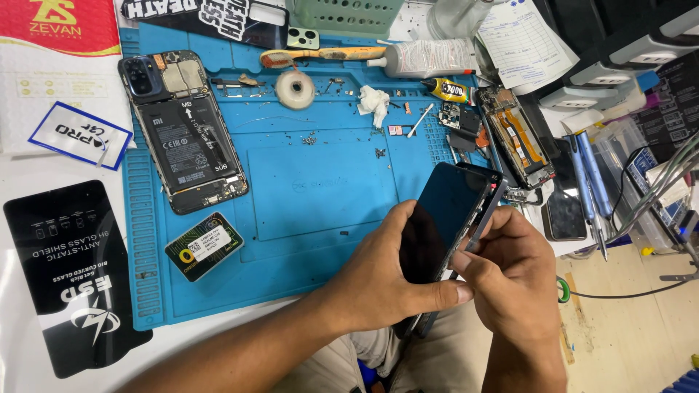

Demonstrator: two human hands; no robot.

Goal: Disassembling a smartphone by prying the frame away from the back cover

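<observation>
Both hands are on a black smartphone (445, 218), held tilted up off the blue repair mat (320, 189), dark screen facing the camera, down around 5 o'clock in the view. The left hand (378, 280) cups it from below, fingers behind it and thumb laid along its lower edge, so that grip is clamped on the phone. The right hand (513, 269) is at the phone's right edge, fingertips pinched together on a thin grey tool (486, 218) that's pressed against the frame there. Can't tell if the tip is actually inside the seam.

On the mat at about 10 o'clock there's an opened phone (183, 131) lying flat with its back off, battery and boards showing. Just below it, a small black and yellow packet (204, 246). Up at 12 o'clock: a roll of tape (295, 89), a crumpled white tissue (375, 102) and an orange-handled brush (328, 54), with a white tube (426, 58) next to it. At 2 o'clock another stripped phone frame (515, 138) sits by the mat's right edge, a couple of blue-handled screwdrivers (588, 182) just beyond. Off the mat at 8 o'clock, a black screen protector packet (73, 273) lies on the white tabletop (22, 175).
</observation>
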